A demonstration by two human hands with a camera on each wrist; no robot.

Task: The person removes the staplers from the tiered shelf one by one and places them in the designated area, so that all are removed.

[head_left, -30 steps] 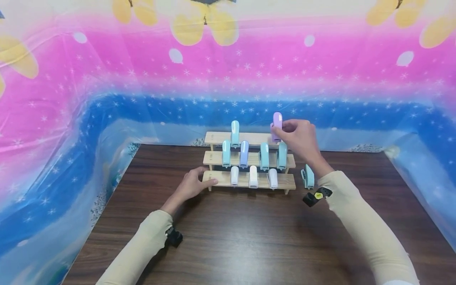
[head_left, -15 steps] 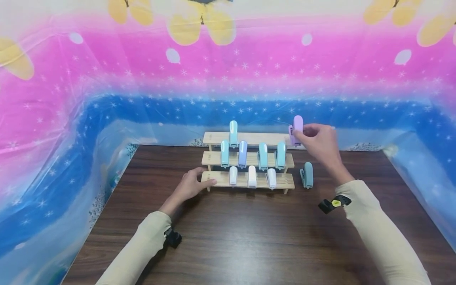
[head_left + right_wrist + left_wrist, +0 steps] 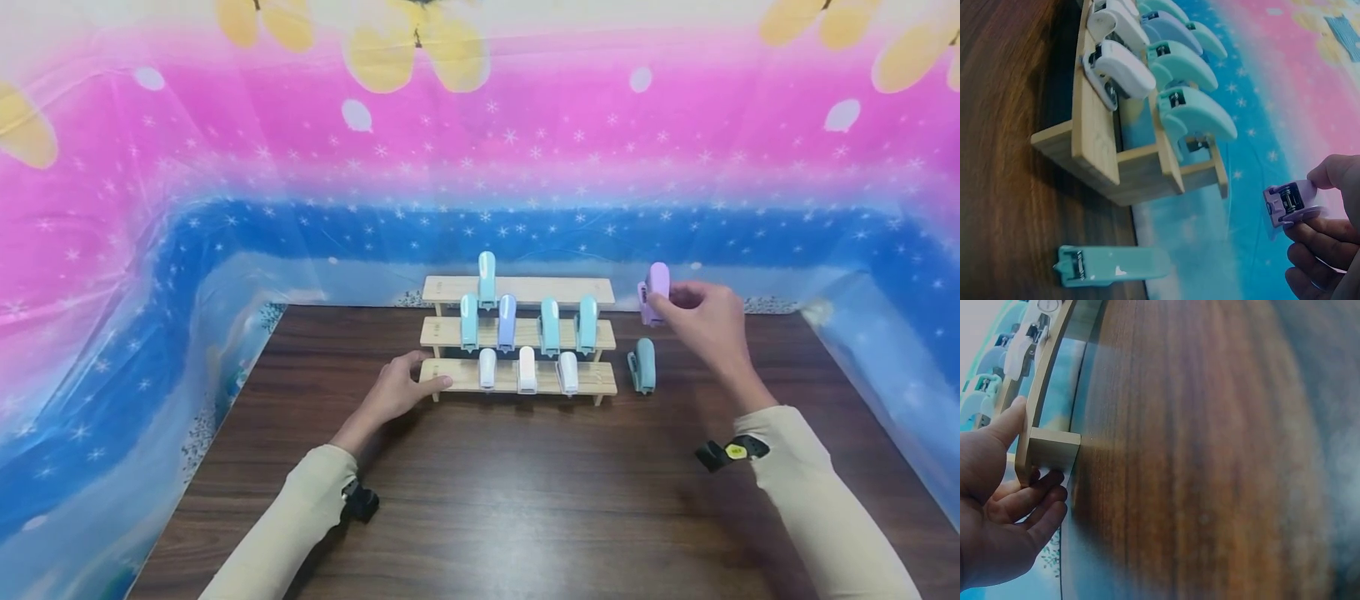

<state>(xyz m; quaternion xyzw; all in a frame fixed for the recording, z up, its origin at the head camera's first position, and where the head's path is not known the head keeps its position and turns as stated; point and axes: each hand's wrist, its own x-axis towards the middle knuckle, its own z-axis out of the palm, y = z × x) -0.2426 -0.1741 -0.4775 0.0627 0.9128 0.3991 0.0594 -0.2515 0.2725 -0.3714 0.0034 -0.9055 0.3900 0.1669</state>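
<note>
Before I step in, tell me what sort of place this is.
Probably a makeshift indoor display or filming corner: printed cloth hangs behind and beside a dark wood-grain table, and a tiered rack on it holds staplers.

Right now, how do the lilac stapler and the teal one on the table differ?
Color: the lilac stapler is pale purple; the teal stapler is blue-green.
Support: the right hand pinches the lilac stapler in the air; the teal stapler rests on the table, untouched.
Pose in the right wrist view: the lilac stapler shows an end; the teal stapler shows its length.
Shared: both are off the wooden rack.
</note>
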